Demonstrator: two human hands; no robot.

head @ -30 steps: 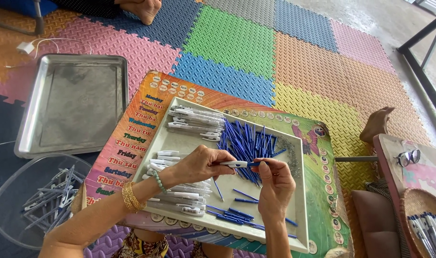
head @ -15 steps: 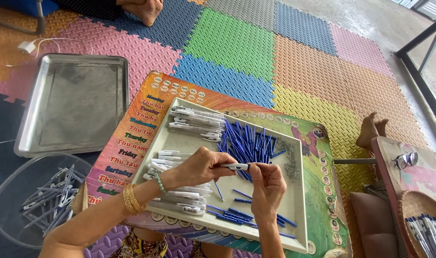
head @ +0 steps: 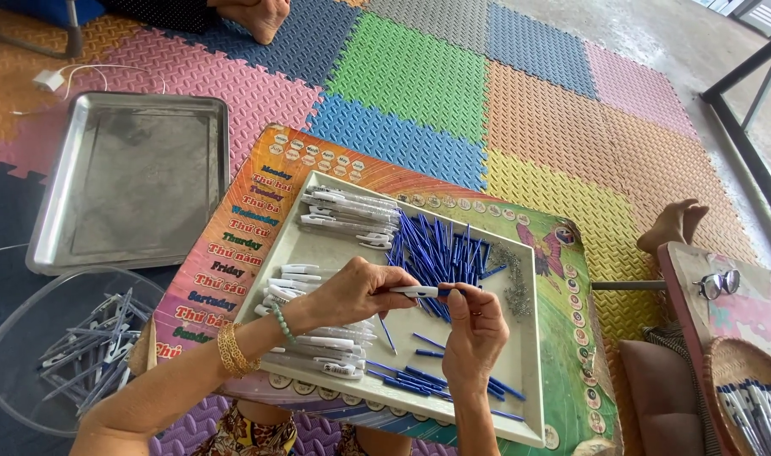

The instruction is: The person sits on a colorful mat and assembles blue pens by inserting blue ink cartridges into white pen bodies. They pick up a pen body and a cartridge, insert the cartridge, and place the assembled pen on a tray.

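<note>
L hand (head: 351, 291) and R hand (head: 476, 331) meet over the middle of the white tray (head: 527, 338), both pinching one pen: L fingers closed on the white pen barrel (head: 417, 291), R fingertips closed on its blue end (head: 445, 293). Pen lies roughly level, just above tray floor. Beaded bracelet & gold bangles (head: 233, 349) on L wrist.

Tray sits on a colourful printed low table (head: 571, 338). Inside tray: pile of blue refills (head: 440, 252) toward far edge, centre-right; stack of white barrels (head: 351, 215) at far left corner; more white barrels (head: 318, 350) along left edge under L hand; loose blue refills (head: 419, 380) near front edge; small heap of springs (head: 514, 283) by right edge.

Off the table, left: empty metal tray (head: 64, 203) on foam mat, clear plastic tub (head: 13, 338) w/ finished pens (head: 89, 346) near front left. Right: another person's foot (head: 674, 226), eyeglasses (head: 718, 284) on a second small table, basket (head: 723, 363) w/ pens at bottom right corner.
</note>
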